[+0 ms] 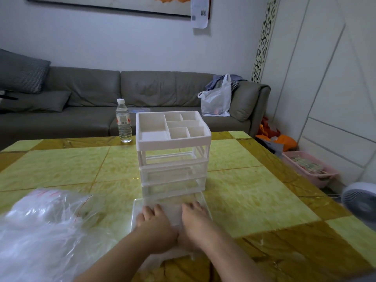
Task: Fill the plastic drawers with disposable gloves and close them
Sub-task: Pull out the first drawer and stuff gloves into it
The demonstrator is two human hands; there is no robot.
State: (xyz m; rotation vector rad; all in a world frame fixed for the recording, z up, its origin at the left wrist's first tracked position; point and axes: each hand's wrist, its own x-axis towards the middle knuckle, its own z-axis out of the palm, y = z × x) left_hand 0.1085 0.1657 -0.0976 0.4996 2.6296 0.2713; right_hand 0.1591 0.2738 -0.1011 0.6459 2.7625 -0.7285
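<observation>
Head view: a person's two hands work over a clear drawer pulled out of a white organiser on a yellow-green tabletop [254, 192].
Organiser: the plastic drawer unit [173, 151] stands upright mid-tabletop, a compartment tray on top and stacked slots below; the upper slot looks empty of its drawer.
Drawer: the clear drawer [200, 200] lies flat on the tabletop just in front of the unit's base, its far end at or near the lowest slot; I cannot tell whether it is still in the runners.
Gloves: a thin whitish layer inside the drawer, under the palms, looks like disposable gloves [173, 212]; blur hides detail.
Left hand: the left hand [156, 222] lies palm down, fingers straight, pressing the contents.
Right hand: the right hand [195, 220] does the same just beside it, thumbs nearly touching; neither hand grips anything.
Supply: a crinkled clear glove bag [40, 226] lies to the left, nearer the left hand.
Key relation: the drawer's long axis runs away from the person toward the unit, directly beyond the fingertips, so closing probably means a straight forward push.
Risk: the light unit may slide backward.
</observation>
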